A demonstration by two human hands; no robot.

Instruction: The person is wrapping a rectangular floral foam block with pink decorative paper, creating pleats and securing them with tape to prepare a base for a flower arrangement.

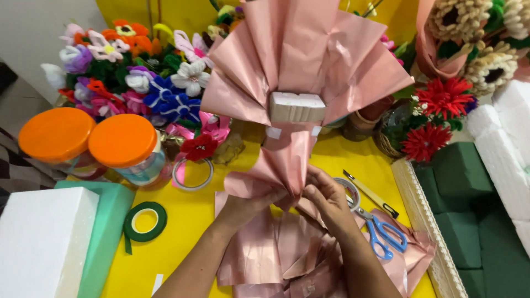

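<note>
A fan of pink wrapping paper [309, 55] stands upright over the yellow table [182, 232], folded around a white foam block [296, 106]. Its lower part narrows into a gathered stem of pink paper [287, 165]. My left hand [248, 207] grips that stem from the left, fingers closed on the folds. From the right, my right hand [326, 198] pinches the same gathered paper. More loose pink sheets [287, 254] lie flat under both wrists.
Blue-handled scissors [383, 234], a clear tape roll [350, 193] and a cutter [371, 193] lie right of my hands. Green floral tape [145, 221], another tape ring [192, 174], two orange-lidded jars [122, 140], white and green foam blocks [47, 240], and handmade flowers [138, 72] surround the table.
</note>
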